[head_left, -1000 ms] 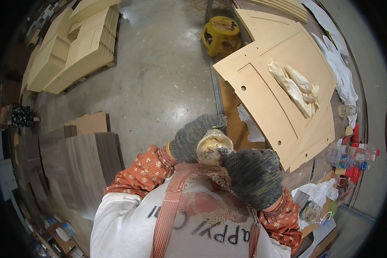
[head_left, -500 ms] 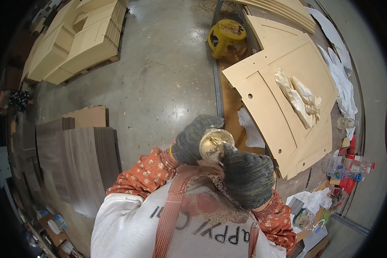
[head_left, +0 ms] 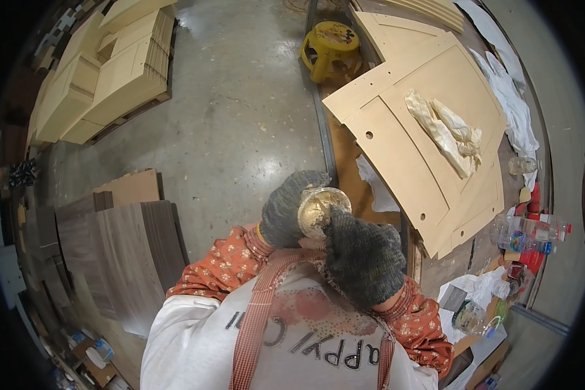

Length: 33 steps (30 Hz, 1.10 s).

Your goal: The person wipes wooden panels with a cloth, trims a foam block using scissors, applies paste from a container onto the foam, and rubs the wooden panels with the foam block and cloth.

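In front of my chest, my left hand [head_left: 291, 207], in a dark grey knitted glove, is wrapped round a small round cup [head_left: 311, 222]. Pale, beige paste [head_left: 315, 211] coats the cup's inside and rim. My right hand [head_left: 364, 261], gloved the same way, is closed at the cup's right side, its fingertips at the paste. Whatever those fingers may pinch is hidden by the glove. To the right lies a large beige board [head_left: 429, 149] with grooves and round holes, and on it rests a crumpled cream cloth or glove [head_left: 445, 133].
A yellow stool [head_left: 331, 49] stands beyond the bench. Plastic bottles [head_left: 533, 231] and a clear jar [head_left: 469, 318] crowd the bench's right side. Stacked beige panels [head_left: 120, 71] sit far left on a pallet; wood-grain boards [head_left: 127, 253] stand nearer on the left.
My right hand has shifted slightly left and up, its fingertips still at the cup. My left hand keeps holding the cup. The surroundings have shifted a little in the view.
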Motion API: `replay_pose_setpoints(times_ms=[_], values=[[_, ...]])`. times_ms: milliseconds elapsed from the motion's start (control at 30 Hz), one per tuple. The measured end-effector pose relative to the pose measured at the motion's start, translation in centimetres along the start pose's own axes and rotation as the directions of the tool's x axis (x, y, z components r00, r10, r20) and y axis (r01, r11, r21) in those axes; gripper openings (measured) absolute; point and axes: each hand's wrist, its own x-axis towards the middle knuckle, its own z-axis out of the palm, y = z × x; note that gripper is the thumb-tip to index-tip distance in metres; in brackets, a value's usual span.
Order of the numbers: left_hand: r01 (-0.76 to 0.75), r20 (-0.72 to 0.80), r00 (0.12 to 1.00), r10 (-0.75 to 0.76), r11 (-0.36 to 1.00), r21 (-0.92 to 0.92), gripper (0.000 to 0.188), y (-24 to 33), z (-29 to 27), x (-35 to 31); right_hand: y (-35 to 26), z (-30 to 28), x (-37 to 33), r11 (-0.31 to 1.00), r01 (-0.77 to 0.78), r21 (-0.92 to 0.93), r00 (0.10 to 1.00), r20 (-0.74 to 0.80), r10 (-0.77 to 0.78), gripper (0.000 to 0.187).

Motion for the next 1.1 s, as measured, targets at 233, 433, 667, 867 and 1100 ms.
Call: replay_pose_setpoints(times_ms=[233, 433, 667, 867, 1100], values=[[-0.006, -0.031, 1.0, 0.006, 1.0, 0.01, 0.078, 0.3, -0.9, 0.4, 0.0, 0.3, 0.4, 0.983, 0.171, -0.075, 0.983, 0.078, -0.165, 0.035], [-0.082, -0.001, 0.997, 0.082, 0.996, 0.021, 0.064, 0.2, -0.8, 0.7, 0.6, -0.1, 0.4, 0.992, 0.109, 0.067, 0.992, -0.065, -0.105, 0.023], [0.014, 0.022, 1.0, -0.015, 0.999, 0.037, 0.052, 0.7, -1.5, 1.2, 0.3, -1.3, 1.2, 0.991, 0.099, -0.091, 0.995, -0.022, -0.101, 0.013], [0.027, 0.062, 0.998, -0.011, 0.967, -0.255, 0.049, -5.1, 3.5, -2.4, 1.0, 0.4, 0.5, 0.996, 0.085, -0.007, 0.996, 0.033, -0.085, 0.032], [0.148, 0.064, 0.989, -0.133, 0.904, -0.401, 0.066, -1.3, -0.5, -0.4, 1.7, -0.4, 0.4, 0.982, 0.113, 0.152, 0.994, -0.023, -0.111, 0.033]])
